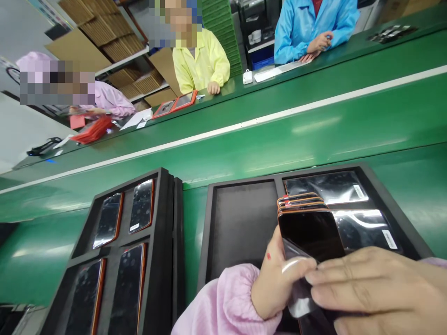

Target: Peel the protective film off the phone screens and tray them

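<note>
My left hand (275, 281) is closed around a fanned stack of several phones with orange edges, its thumb across the front. The top phone (307, 232) shows a dark screen, and a red mark is near the stack's upper left. A clear film (302, 291) is partly lifted and creased over the lower screen. Against it, my right hand (370, 284) has its fingers pressed together, tips beside my left thumb; its own thumb is hidden. Beneath my hands, a black foam tray (240, 185) holds film-covered phones (326, 186) in its right compartment.
Left of me, a stacked black tray (162, 223) carries several phones (108, 218) in slots. Beyond runs a green conveyor bench (251, 144) with a pale strip (209, 135). Across it are people in pink, yellow (202, 60) and blue (314, 28) jackets, with red cases (174, 104).
</note>
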### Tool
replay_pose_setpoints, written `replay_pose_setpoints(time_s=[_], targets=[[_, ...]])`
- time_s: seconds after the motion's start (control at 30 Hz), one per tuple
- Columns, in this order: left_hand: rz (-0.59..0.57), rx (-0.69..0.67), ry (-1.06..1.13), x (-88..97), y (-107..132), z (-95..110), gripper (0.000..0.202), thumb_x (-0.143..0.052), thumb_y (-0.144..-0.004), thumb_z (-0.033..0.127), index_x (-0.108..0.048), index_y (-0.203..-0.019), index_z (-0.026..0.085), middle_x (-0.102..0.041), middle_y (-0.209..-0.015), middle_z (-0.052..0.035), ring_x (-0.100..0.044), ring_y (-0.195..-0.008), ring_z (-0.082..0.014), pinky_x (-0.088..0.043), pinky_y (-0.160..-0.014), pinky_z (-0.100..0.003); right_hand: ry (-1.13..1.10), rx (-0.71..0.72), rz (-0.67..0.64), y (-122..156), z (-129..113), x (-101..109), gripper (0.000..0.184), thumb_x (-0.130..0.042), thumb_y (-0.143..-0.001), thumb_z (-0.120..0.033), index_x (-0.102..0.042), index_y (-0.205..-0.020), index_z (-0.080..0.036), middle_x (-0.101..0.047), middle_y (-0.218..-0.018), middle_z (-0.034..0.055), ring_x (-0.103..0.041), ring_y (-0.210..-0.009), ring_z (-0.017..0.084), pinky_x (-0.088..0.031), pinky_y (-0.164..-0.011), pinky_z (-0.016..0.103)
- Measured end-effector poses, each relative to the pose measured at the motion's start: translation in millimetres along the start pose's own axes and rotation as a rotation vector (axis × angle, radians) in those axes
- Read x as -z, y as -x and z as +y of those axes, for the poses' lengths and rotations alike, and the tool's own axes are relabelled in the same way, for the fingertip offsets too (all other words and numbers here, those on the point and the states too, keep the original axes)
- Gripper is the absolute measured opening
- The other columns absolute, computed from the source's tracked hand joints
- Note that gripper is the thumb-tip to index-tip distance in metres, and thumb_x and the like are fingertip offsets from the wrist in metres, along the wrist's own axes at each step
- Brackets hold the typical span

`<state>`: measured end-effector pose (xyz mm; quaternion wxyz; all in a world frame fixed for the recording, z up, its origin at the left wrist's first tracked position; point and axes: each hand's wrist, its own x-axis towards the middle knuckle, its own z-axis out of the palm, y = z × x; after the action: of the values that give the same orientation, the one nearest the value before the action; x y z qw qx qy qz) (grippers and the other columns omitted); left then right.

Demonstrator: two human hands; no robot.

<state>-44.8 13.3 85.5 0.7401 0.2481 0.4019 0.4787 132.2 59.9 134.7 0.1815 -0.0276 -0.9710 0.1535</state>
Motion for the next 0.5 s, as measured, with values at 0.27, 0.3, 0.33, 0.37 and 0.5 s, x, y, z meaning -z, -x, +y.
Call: replay_pose_setpoints(time_s=[0.27,0.3,0.33,0.37,0.5], targets=[[0.174,0.024,0.170,-1.3,-11.6,-0.4,0.049,-0.080,-0.063,0.041,-0.059,-0.100,0.017,-0.069,-0.102,-0.0062,-0.062,-0.100,-0.0257,-0.045,-0.091,-0.036,0.109,-0.179,0.199,14.0,30.6,-20.7,0.022,-0.049,-0.087,-0.013,-0.066,-0.099,-0.017,-0.050,-0.136,0.0169,-0.036,-0.135,0.031,-0.038,-0.106,0.054],[0.181,0.030,0.196,-0.8,-12.6,-0.8,0.048,-0.078,-0.064,0.041,-0.058,-0.100,0.017,-0.069,-0.100,-0.0061,-0.062,-0.101,-0.0262,-0.045,-0.090,-0.037,0.111,-0.213,0.220,14.5,34.7,-22.6,0.016,-0.051,-0.089,-0.017,-0.066,-0.095,-0.019,-0.047,-0.136,0.0165,-0.036,-0.134,0.032,-0.039,-0.104,0.055],[0.190,0.038,0.217,-0.5,-13.4,-1.2,0.044,-0.076,-0.065,0.040,-0.057,-0.098,0.017,-0.069,-0.097,-0.0056,-0.063,-0.100,-0.0266,-0.045,-0.090,-0.038,0.115,-0.232,0.234,14.3,38.2,-24.5,0.012,-0.053,-0.091,-0.020,-0.065,-0.090,-0.020,-0.046,-0.136,0.0154,-0.038,-0.132,0.032,-0.039,-0.102,0.054],[0.199,0.043,0.237,-0.4,-14.0,-1.5,0.040,-0.075,-0.066,0.037,-0.057,-0.095,0.017,-0.069,-0.093,-0.0047,-0.063,-0.099,-0.0267,-0.045,-0.089,-0.038,0.121,-0.259,0.244,13.4,40.7,-26.5,0.012,-0.053,-0.092,-0.022,-0.064,-0.087,-0.021,-0.046,-0.133,0.0138,-0.041,-0.129,0.031,-0.040,-0.101,0.053],[0.225,0.036,0.266,-2.0,-15.6,-0.9,0.028,-0.067,-0.066,0.027,-0.058,-0.090,0.017,-0.068,-0.085,-0.0022,-0.063,-0.098,-0.0257,-0.042,-0.091,-0.038,0.171,-0.473,0.356,5.4,43.1,-37.3,0.023,-0.050,-0.095,-0.028,-0.058,-0.074,-0.022,-0.056,-0.112,0.0103,-0.055,-0.108,0.029,-0.048,-0.086,0.050]])
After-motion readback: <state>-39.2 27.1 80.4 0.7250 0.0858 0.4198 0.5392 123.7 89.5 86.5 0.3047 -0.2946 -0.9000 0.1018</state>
